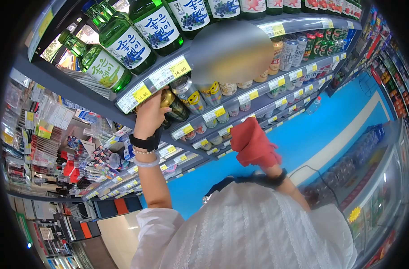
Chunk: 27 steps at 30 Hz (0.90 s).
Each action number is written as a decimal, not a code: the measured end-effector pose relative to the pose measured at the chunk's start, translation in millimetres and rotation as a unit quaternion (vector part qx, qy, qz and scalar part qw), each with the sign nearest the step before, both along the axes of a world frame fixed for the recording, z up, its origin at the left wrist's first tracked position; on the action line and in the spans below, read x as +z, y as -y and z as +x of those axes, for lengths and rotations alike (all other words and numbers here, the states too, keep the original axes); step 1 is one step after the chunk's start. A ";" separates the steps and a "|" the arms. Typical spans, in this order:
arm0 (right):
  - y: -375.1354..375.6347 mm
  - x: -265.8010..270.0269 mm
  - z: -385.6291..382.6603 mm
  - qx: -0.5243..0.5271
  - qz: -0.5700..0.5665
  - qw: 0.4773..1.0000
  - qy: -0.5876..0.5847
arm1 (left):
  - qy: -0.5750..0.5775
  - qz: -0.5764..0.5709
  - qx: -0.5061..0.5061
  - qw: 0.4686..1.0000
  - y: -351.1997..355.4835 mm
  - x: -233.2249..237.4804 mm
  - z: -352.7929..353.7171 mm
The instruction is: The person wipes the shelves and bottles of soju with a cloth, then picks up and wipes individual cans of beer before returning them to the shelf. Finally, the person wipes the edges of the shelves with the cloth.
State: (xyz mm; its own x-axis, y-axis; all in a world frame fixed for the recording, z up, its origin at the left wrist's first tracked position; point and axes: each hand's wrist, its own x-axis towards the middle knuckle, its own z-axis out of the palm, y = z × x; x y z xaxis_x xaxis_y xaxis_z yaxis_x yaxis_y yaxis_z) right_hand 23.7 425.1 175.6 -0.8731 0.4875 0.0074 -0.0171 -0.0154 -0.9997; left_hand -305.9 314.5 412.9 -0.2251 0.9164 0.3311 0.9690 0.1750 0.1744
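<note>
My left hand (151,114) reaches onto the shelf under the upper price rail. Its thumb lies against a dark can with a gold top (175,106), and the other fingers are mostly hidden around and behind it. Right beside stands a grey can with a yellow smiling design (189,95). My right hand (271,167) hangs over the aisle, closed on a red cloth (253,142) that covers most of its fingers. The cloth is bunched and apart from the shelves.
Green glass bottles (126,48) line the shelf above, near my left hand. Price rails (213,114) edge the shelves of cans. A plastic bottle (313,106) stands on the blue floor (294,134). At right is a glass-sided case (379,179). A blurred patch hides part of the shelf.
</note>
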 end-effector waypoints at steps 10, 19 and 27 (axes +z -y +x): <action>2.6 -0.8 4.6 -0.005 0.004 1.000 0.003 | 0.023 -0.024 0.033 0.999 3.5 -13.0 -17.8; 2.7 -0.6 13.2 -0.016 0.015 1.000 0.004 | -0.022 0.015 0.001 1.000 1.9 -6.3 -6.6; 4.1 -0.3 16.8 -0.020 0.028 0.999 0.000 | -0.006 -0.011 0.065 0.998 -40.0 2.1 26.9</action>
State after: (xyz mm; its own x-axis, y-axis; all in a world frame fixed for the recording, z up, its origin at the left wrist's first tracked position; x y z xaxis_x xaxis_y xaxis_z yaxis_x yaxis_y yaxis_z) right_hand 40.6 420.9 175.2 -0.8530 0.5207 0.0358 -0.0162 0.0422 -0.9990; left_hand -278.9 354.6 415.0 -0.3380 0.8869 0.3148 0.9400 0.3021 0.1583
